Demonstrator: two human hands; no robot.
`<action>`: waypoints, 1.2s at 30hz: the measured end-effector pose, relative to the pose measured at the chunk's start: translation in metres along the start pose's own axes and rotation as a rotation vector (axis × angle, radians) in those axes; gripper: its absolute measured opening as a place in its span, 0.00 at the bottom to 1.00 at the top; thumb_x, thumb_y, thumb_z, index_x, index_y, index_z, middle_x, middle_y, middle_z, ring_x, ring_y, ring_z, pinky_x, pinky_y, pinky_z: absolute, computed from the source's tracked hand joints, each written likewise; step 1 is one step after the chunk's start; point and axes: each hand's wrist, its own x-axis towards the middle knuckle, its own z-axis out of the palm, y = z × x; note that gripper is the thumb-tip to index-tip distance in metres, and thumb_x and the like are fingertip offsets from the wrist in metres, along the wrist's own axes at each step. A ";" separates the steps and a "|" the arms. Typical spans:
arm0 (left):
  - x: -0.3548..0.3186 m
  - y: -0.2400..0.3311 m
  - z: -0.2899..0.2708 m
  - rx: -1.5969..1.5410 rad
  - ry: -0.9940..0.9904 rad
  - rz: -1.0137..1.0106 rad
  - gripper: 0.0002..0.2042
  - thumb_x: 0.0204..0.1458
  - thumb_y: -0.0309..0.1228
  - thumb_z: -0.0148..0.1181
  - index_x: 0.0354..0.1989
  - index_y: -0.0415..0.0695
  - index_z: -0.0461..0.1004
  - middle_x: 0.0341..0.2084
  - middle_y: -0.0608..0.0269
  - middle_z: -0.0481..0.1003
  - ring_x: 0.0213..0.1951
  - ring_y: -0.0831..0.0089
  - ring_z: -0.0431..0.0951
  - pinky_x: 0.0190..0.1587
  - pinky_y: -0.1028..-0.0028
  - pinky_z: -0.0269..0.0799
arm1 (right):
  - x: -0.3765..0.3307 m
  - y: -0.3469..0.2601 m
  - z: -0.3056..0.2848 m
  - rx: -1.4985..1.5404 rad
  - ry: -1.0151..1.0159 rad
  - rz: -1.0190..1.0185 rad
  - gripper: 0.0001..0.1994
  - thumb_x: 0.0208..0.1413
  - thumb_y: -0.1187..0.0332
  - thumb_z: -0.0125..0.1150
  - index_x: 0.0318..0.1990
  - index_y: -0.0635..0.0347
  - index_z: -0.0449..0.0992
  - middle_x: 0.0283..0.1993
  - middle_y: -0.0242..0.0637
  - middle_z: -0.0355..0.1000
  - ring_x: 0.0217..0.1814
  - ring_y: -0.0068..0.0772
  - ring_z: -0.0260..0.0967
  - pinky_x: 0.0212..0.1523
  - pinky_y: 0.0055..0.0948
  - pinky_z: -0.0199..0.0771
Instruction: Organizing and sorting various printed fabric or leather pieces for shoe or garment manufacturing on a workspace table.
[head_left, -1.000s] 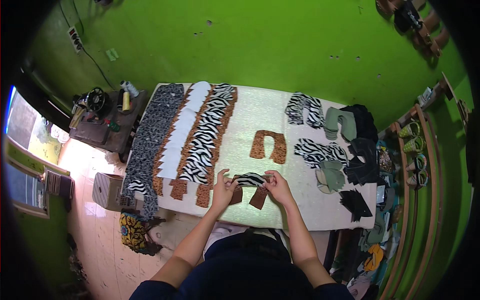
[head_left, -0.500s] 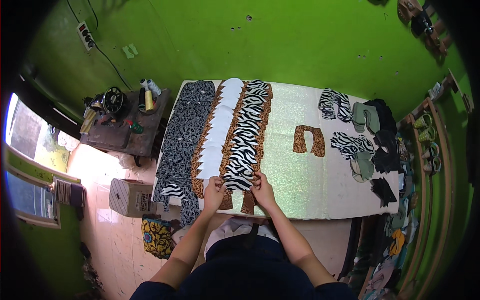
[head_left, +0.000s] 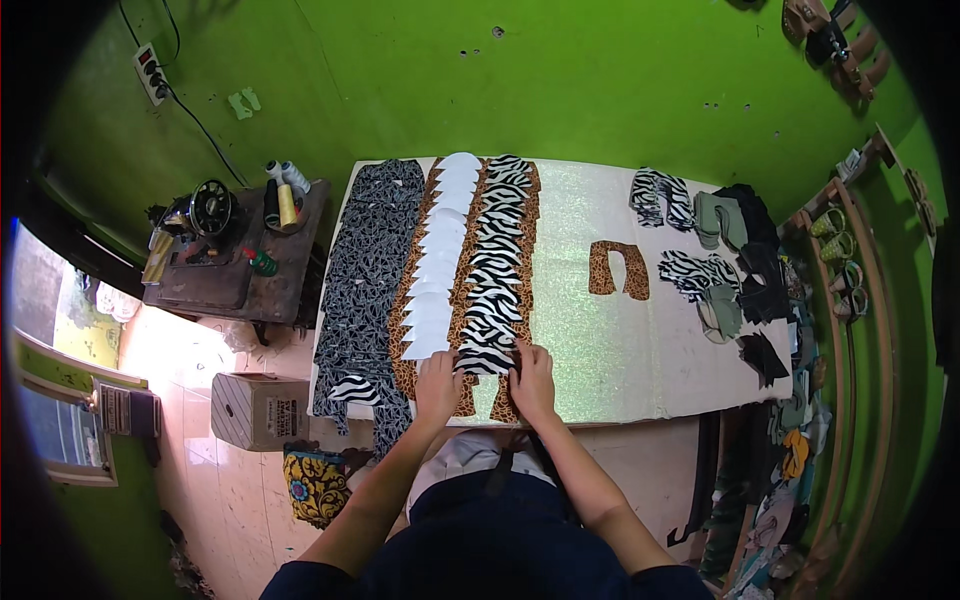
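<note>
Fingertips partly hidden; undersides of the overlapped cutouts covered. Left hand (head_left: 438, 388) and right hand (head_left: 532, 380) reach forward, backs up, fingers bent, at opposite ends of the nearest zebra-print strip (head_left: 485, 361). Left grip, right grip: can't tell if pinching or just pressing. Strip sits at the near end of the zebra row, over a brown spotted cutout (head_left: 508, 402), near the table's (head_left: 610, 390) front edge. Cardboard box (head_left: 240, 410), left: dark printing on its side, too small to read reliably.
</note>
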 end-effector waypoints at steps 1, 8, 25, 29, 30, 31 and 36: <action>-0.002 0.001 0.001 0.005 0.058 0.052 0.16 0.47 0.28 0.56 0.46 0.41 0.65 0.40 0.54 0.70 0.44 0.57 0.69 0.44 0.64 0.65 | -0.004 0.001 0.001 -0.060 -0.014 -0.064 0.23 0.45 0.73 0.57 0.52 0.60 0.63 0.48 0.46 0.61 0.52 0.46 0.58 0.50 0.40 0.61; -0.025 0.006 0.022 0.259 -0.118 0.343 0.25 0.54 0.41 0.45 0.58 0.38 0.58 0.59 0.52 0.56 0.61 0.60 0.54 0.61 0.62 0.48 | -0.025 0.004 0.014 -0.291 -0.206 -0.354 0.29 0.52 0.56 0.49 0.59 0.62 0.57 0.64 0.44 0.51 0.67 0.40 0.46 0.65 0.45 0.42; 0.017 0.079 0.055 0.190 0.085 0.272 0.20 0.50 0.41 0.51 0.47 0.40 0.68 0.51 0.51 0.64 0.56 0.58 0.60 0.58 0.57 0.51 | 0.017 0.066 -0.045 0.037 -0.043 -0.189 0.19 0.49 0.71 0.50 0.50 0.66 0.62 0.50 0.53 0.63 0.55 0.54 0.58 0.57 0.46 0.54; 0.068 0.126 0.088 0.068 0.048 0.298 0.16 0.51 0.38 0.52 0.43 0.39 0.69 0.40 0.53 0.70 0.43 0.59 0.69 0.47 0.63 0.63 | 0.066 0.129 -0.085 -0.040 0.150 0.046 0.15 0.52 0.68 0.50 0.46 0.66 0.67 0.45 0.48 0.66 0.49 0.49 0.61 0.51 0.43 0.59; 0.082 0.137 0.097 0.039 0.007 0.243 0.16 0.51 0.38 0.52 0.42 0.39 0.69 0.38 0.53 0.71 0.40 0.58 0.71 0.43 0.63 0.65 | 0.080 0.148 -0.095 -0.064 0.179 0.114 0.15 0.52 0.67 0.50 0.46 0.64 0.68 0.44 0.47 0.67 0.48 0.48 0.62 0.50 0.42 0.59; 0.095 0.146 0.106 0.011 -0.031 0.188 0.15 0.51 0.38 0.51 0.41 0.39 0.69 0.36 0.53 0.71 0.37 0.58 0.72 0.40 0.64 0.68 | 0.093 0.165 -0.105 -0.068 0.182 0.119 0.15 0.52 0.67 0.50 0.46 0.64 0.68 0.44 0.47 0.67 0.48 0.48 0.62 0.50 0.42 0.59; 0.149 0.187 0.143 0.000 -0.043 0.075 0.18 0.49 0.38 0.53 0.43 0.38 0.67 0.36 0.50 0.70 0.38 0.56 0.72 0.38 0.62 0.69 | 0.141 0.222 -0.138 -0.224 0.099 0.400 0.15 0.50 0.60 0.55 0.39 0.61 0.73 0.40 0.43 0.68 0.45 0.44 0.64 0.43 0.38 0.65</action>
